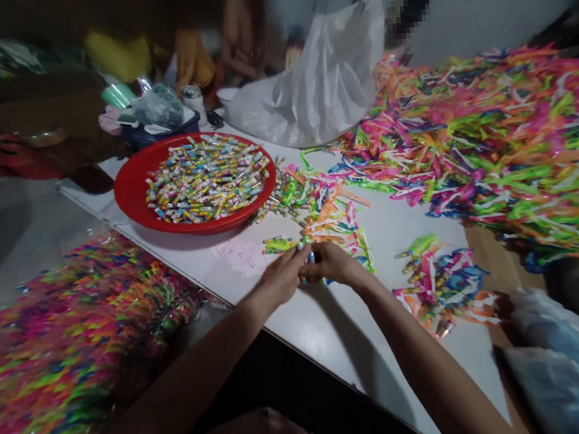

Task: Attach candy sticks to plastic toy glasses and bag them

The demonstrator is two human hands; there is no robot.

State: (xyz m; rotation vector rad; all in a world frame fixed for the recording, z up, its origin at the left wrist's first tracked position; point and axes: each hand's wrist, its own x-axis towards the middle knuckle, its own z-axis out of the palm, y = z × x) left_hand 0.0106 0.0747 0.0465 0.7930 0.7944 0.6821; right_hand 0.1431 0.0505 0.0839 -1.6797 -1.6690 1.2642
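Note:
My left hand (pixel 283 276) and my right hand (pixel 329 263) meet over the white table (pixel 328 327), fingertips pinched together on a small blue piece (pixel 311 258) that I cannot make out. Just beyond the hands lies a loose heap of neon plastic pieces (pixel 332 217) and a small roll (pixel 278 244). A red plate (pixel 131 189) heaped with several small wrapped rolls (pixel 206 177) stands further back to the left.
A huge pile of neon plastic pieces (pixel 488 134) covers the right side. A smaller assembled cluster (pixel 439 275) lies right of my hands. Bagged neon pieces (pixel 59 342) lie lower left. A white plastic bag (pixel 319 87) and a person sit at the back.

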